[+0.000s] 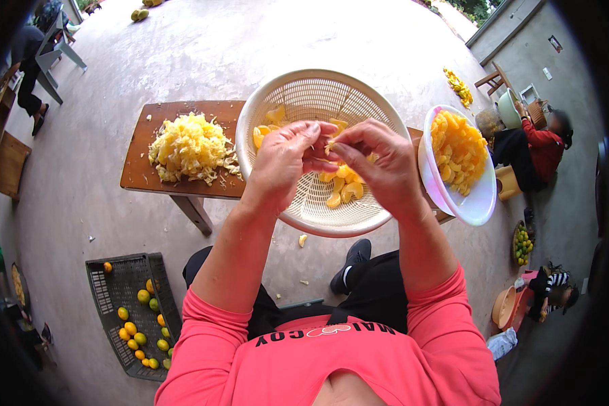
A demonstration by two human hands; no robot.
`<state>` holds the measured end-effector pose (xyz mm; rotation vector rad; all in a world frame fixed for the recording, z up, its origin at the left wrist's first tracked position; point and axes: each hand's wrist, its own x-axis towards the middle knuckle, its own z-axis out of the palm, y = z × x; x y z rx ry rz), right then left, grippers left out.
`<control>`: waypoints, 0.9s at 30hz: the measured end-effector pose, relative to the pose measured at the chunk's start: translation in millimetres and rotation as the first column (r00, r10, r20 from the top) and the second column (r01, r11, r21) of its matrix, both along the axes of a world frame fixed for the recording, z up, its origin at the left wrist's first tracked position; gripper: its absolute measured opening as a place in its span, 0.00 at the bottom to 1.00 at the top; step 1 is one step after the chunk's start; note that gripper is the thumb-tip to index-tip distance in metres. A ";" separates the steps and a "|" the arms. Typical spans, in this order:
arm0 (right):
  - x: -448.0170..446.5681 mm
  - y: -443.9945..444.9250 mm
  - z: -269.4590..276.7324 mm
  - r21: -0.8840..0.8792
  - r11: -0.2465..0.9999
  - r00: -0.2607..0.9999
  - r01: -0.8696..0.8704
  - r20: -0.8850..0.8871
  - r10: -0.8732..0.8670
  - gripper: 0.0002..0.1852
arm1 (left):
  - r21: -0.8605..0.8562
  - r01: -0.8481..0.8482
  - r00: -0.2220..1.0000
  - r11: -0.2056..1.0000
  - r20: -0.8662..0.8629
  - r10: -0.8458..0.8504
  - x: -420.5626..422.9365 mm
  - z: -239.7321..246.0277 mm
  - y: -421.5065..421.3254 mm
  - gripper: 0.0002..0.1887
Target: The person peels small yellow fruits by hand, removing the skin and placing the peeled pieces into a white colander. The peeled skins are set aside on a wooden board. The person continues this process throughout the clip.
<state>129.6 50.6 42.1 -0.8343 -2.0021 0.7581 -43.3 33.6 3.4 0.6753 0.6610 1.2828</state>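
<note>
My left hand (289, 155) and my right hand (383, 160) meet over a beige plastic colander basket (325, 83). Between my right thumb and forefinger is a small pale yellow scrap (330, 147), apparently citrus pith or membrane. My left fingers curl beside it; whether they hold anything is hidden. Below them, peeled citrus segments (352, 190) lie loose in the colander. To its left, a heap of pale yellow fibrous scraps (190, 147) sits on a brown wooden bench (134, 172). On the right, a white plastic basin (469, 210) holds many orange segments (459, 152).
A black plastic crate (99, 294) with green-orange citrus fruits stands on the floor at lower left. One segment (302, 240) lies beneath the bench's edge. At right sit a person in red (543, 152) and another in stripes (555, 289). A grey plastic chair (56, 56) is upper left.
</note>
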 end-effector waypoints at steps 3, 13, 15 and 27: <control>2.4 -3.1 -9.5 0.153 0.985 0.997 0.079 0.013 -0.082 0.06 | 0.009 0.085 0.995 0.996 0.045 -0.086 8.5 -4.4 -4.5 0.15; 26.9 7.2 -34.8 -0.135 0.975 0.970 0.176 -0.144 -0.196 0.11 | 0.010 -0.092 0.967 0.996 -0.238 0.091 12.8 -13.4 0.8 0.11; 34.7 12.9 -36.3 -0.161 0.960 0.946 0.228 -0.195 -0.258 0.09 | -0.007 -0.162 0.975 0.987 -0.156 0.159 3.4 -12.0 5.5 0.10; 42.5 39.2 -33.5 -0.068 0.963 0.774 0.260 0.611 -0.166 0.14 | -0.069 -0.120 0.923 0.990 0.361 0.137 -12.4 7.1 16.7 0.14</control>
